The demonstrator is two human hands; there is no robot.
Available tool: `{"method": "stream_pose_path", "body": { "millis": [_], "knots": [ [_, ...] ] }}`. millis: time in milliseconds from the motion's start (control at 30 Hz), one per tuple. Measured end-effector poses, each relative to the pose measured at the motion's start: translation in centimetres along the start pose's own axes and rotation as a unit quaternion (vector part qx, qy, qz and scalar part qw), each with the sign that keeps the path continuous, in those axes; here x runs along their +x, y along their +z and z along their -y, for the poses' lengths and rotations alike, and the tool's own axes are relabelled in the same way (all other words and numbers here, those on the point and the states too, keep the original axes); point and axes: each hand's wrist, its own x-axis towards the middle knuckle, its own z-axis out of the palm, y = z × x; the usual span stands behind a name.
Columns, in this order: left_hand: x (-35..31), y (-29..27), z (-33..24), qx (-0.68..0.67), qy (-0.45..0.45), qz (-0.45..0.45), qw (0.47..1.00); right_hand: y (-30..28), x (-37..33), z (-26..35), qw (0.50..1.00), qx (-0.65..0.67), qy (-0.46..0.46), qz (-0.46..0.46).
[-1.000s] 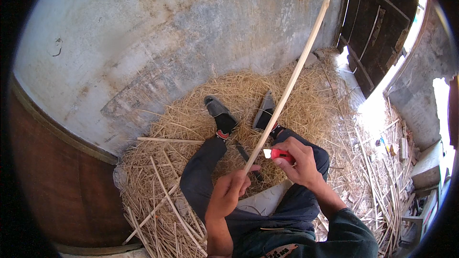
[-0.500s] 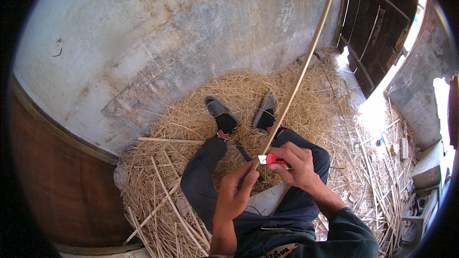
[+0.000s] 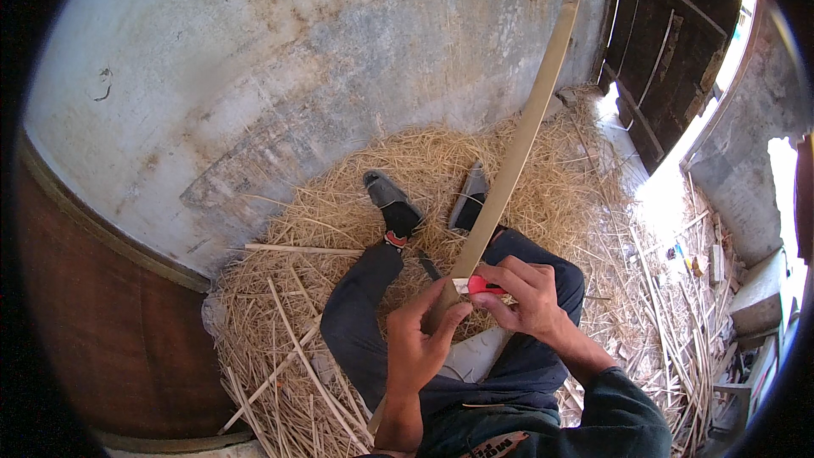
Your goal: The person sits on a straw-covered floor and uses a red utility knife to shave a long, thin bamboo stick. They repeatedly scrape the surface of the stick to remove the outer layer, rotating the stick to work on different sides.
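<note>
A long, flat bamboo strip (image 3: pixel 519 148) slants up and away from my lap toward the wall, its broad face turned to me. My left hand (image 3: pixel 417 341) is closed around its near end, thumb on one side. In my right hand (image 3: pixel 532 298) is a red utility knife (image 3: pixel 487 285), held between thumb and fingers. The knife's pale front end rests at the strip, just beyond my left fingertips. Whether the edge bites into the bamboo cannot be made out. Between my legs lies a dark blade-like tool (image 3: pixel 430 265) on the shavings, partly covered.
Bamboo shavings (image 3: pixel 339 203) cover the floor around my feet. Loose strips (image 3: pixel 297 343) lie at left, more (image 3: pixel 666 314) at right. A stained wall (image 3: pixel 339 59) stands ahead, a brown panel (image 3: pixel 110 314) at left, a dark wooden door (image 3: pixel 670 42) at far right.
The bamboo strip has rolled from its narrow edge to its broad face, and its far end sits lower in view. Both hands stay nearly in place, the knife shifting slightly left.
</note>
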Motion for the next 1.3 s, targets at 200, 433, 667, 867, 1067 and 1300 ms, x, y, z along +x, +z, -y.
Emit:
{"method": "stream_pose_path", "body": {
  "millis": [200,433,667,867,1067,1300],
  "knots": [
    [-0.1,0.4,0.4,0.026,0.002,-0.026,0.999,0.1,0.0,-0.4,1.000,-0.017,0.001,0.003],
    [-0.4,0.7,-0.2,0.039,-0.014,-0.031,0.999,-0.2,0.1,-0.5,0.999,-0.031,0.000,0.009],
    [-0.7,0.8,0.2,0.052,-0.006,-0.035,0.998,-0.8,0.0,-0.5,0.999,-0.023,0.002,0.030],
    [-3.1,0.0,1.5,0.051,-0.070,0.006,0.996,-3.1,1.5,-5.1,0.979,-0.082,0.131,-0.134],
    [-3.8,-0.8,2.3,0.013,-0.120,0.015,0.993,-3.2,1.8,-5.6,0.981,-0.072,0.149,-0.100],
    [-4.2,-1.0,2.5,0.038,-0.115,0.012,0.993,-2.8,1.2,-6.1,0.986,-0.054,0.119,-0.106]
  ]
}}
